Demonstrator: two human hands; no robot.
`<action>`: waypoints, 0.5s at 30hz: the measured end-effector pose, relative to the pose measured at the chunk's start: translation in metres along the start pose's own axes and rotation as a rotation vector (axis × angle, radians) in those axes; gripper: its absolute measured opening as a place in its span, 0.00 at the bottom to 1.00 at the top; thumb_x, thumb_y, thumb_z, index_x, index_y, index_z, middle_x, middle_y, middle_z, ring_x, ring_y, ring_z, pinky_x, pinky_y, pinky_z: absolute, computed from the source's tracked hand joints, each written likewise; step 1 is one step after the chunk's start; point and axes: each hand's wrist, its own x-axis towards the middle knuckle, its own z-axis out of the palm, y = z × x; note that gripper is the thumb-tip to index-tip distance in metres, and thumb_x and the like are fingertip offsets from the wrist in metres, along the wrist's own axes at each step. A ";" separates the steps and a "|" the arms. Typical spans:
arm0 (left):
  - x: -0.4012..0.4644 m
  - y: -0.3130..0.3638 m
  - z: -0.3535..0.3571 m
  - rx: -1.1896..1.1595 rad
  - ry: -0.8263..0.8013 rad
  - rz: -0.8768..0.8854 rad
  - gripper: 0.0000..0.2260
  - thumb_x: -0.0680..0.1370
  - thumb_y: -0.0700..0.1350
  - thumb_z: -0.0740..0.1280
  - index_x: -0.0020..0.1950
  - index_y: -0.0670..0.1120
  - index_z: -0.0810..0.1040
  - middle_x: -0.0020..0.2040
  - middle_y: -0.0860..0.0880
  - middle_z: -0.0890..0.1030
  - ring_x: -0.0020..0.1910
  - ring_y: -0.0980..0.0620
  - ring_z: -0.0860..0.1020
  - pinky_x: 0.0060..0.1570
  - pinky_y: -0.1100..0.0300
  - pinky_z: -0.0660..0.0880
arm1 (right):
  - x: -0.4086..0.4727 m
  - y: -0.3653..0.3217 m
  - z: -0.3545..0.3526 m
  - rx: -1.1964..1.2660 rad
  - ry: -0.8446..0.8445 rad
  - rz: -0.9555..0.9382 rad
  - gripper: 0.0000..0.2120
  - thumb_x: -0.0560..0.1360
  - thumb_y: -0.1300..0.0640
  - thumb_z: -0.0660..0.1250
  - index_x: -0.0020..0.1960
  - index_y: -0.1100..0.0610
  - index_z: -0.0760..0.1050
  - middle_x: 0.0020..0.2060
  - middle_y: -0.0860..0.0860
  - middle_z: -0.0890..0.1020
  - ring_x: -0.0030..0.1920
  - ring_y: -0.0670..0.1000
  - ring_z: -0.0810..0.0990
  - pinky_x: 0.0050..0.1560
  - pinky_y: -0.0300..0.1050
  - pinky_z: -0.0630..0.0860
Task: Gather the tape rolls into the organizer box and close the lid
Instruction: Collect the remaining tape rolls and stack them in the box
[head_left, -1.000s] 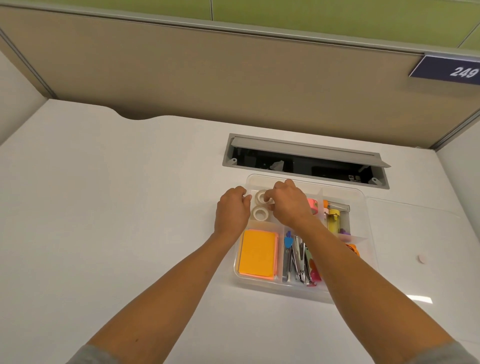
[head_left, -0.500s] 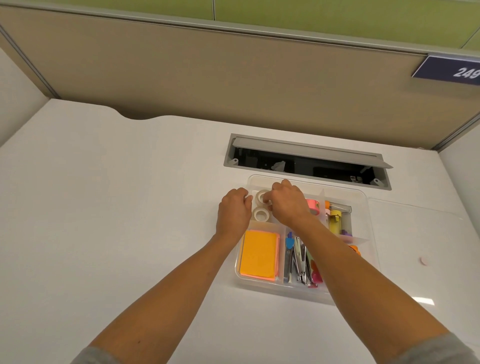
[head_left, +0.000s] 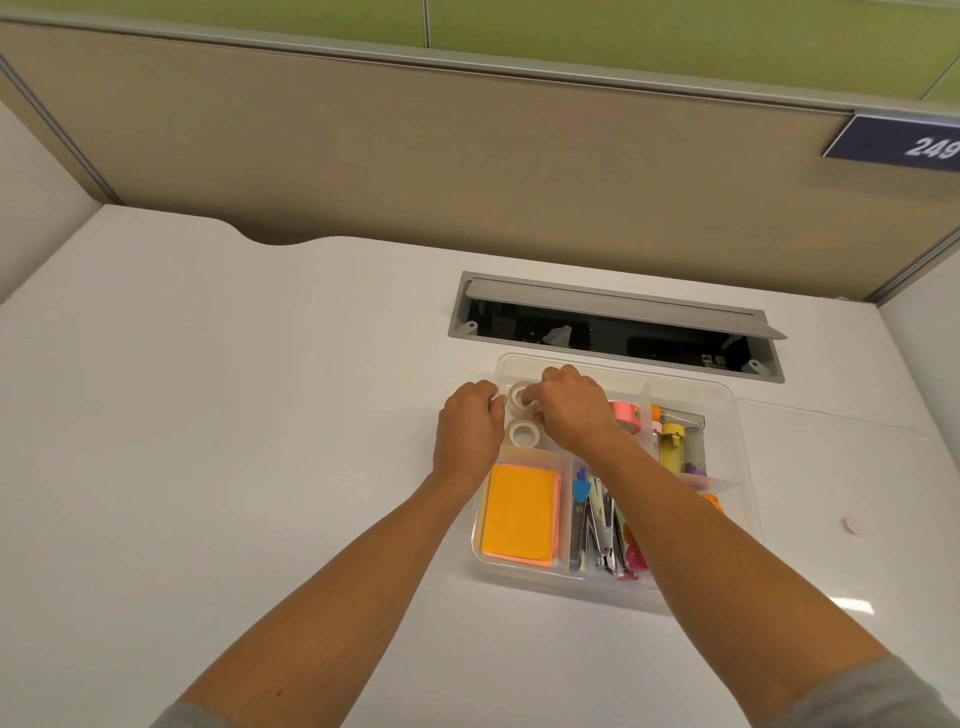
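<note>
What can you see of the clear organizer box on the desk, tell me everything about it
The organizer box is a clear plastic tray with rounded corners, lying flat on the white desk just in front of the open cable slot. Translucent dividers split it into compartments: white tape rolls far left, orange sticky notes near left, staplers in the middle, a pink tape roll and markers beyond. No lid is on it. The left hand rests at its left rim; the right hand reaches inside.

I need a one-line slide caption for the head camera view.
Both hands, left and right, arrange clear tape rolls in an open organizer box on a white desk.
</note>
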 end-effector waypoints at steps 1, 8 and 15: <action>0.000 0.000 0.000 0.003 -0.001 0.000 0.10 0.80 0.47 0.62 0.54 0.42 0.78 0.52 0.44 0.82 0.48 0.47 0.80 0.51 0.59 0.76 | 0.000 0.000 0.000 -0.003 -0.002 0.000 0.17 0.74 0.50 0.69 0.62 0.51 0.77 0.55 0.54 0.78 0.54 0.54 0.74 0.55 0.47 0.71; 0.000 0.001 -0.002 0.001 -0.006 0.002 0.10 0.80 0.48 0.62 0.51 0.43 0.79 0.50 0.44 0.82 0.46 0.48 0.80 0.52 0.57 0.78 | 0.001 0.000 0.001 -0.005 0.013 -0.003 0.15 0.75 0.50 0.69 0.61 0.51 0.77 0.54 0.54 0.78 0.53 0.53 0.74 0.54 0.46 0.71; -0.002 0.005 -0.005 -0.011 -0.016 -0.024 0.10 0.80 0.47 0.63 0.54 0.42 0.79 0.52 0.44 0.83 0.48 0.48 0.80 0.49 0.61 0.74 | -0.003 0.001 -0.004 -0.001 0.086 0.034 0.16 0.75 0.53 0.69 0.62 0.50 0.77 0.58 0.54 0.78 0.58 0.55 0.72 0.60 0.49 0.67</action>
